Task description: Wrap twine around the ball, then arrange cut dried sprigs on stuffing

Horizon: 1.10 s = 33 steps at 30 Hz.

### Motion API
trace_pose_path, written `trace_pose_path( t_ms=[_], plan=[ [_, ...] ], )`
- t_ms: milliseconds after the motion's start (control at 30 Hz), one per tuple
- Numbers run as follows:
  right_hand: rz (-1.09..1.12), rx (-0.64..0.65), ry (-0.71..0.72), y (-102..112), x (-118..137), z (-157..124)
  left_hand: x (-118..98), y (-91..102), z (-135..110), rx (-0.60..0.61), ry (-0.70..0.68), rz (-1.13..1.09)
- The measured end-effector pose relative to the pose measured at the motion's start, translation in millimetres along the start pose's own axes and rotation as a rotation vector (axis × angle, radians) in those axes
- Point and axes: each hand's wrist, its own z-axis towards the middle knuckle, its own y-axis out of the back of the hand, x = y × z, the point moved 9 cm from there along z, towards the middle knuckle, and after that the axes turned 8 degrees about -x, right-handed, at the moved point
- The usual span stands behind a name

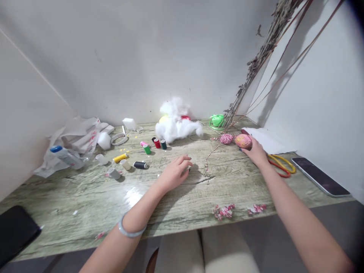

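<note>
My right hand [255, 151] is closed around a pink-and-yellow egg-shaped ball [243, 141] at the right back of the table. Just left of it is a small ball of red-and-white twine [226, 138], whose loose tail [208, 157] runs forward across the wood. My left hand [175, 172] rests over the middle of the table, fingers loosely bent and apart, holding nothing. Nearest to it is a black thread spool [140, 165] lying on its side. Farther back stand a green spool [146, 149], a red spool [157, 143] and a dark green spool [163, 144].
White stuffing [178, 129] is heaped by the wall, with a bright green bundle [218, 120] to its right. Dried stems [247, 77] lean in the corner. A phone [320, 176] and coloured cords [283, 167] lie right. A blue-capped bottle [66, 156] and plastic bag [75, 132] sit left.
</note>
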Motion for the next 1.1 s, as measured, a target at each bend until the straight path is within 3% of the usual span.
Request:
trace_pose_path(
  t_ms=[233, 400, 500, 600, 667, 733, 833, 933, 1000, 1100],
  plan=[
    [-0.138, -0.002, 0.030, 7, -5, 2, 1, 3.9, 1, -0.024, 0.011, -0.001],
    [-0.203, 0.033, -0.082, 25, -2, -19, 0, 16.5, 7, -0.057, 0.002, 0.041],
    [-0.206, 0.031, 0.019, 26, 36, -43, -6, 26.0, 10, -0.011, 0.017, 0.116],
    [-0.146, 0.080, 0.189, 10, 86, -69, -15, 40.2, 5, 0.058, -0.022, 0.173],
    [-0.080, 0.111, 0.304, -2, 117, -81, -5, 57.8, -1, 0.072, -0.001, 0.228],
    [-0.019, 0.108, 0.379, -13, 139, -85, 26, 85.3, -10, 0.057, 0.103, 0.303],
    [0.068, 0.064, 0.413, -23, 152, -82, 105, 145.1, -30, 0.007, 0.410, 0.457],
    [0.140, 0.036, 0.407, -28, 151, -80, 192, 211.2, -57, -0.031, 0.740, 0.618],
    [0.165, 0.035, 0.385, -29, 146, -81, 243, 245.1, -80, 0.018, 0.974, 0.694],
    [0.173, 0.043, 0.345, -28, 136, -80, 295, 281.4, -101, 0.051, 1.155, 0.776]
  ],
)
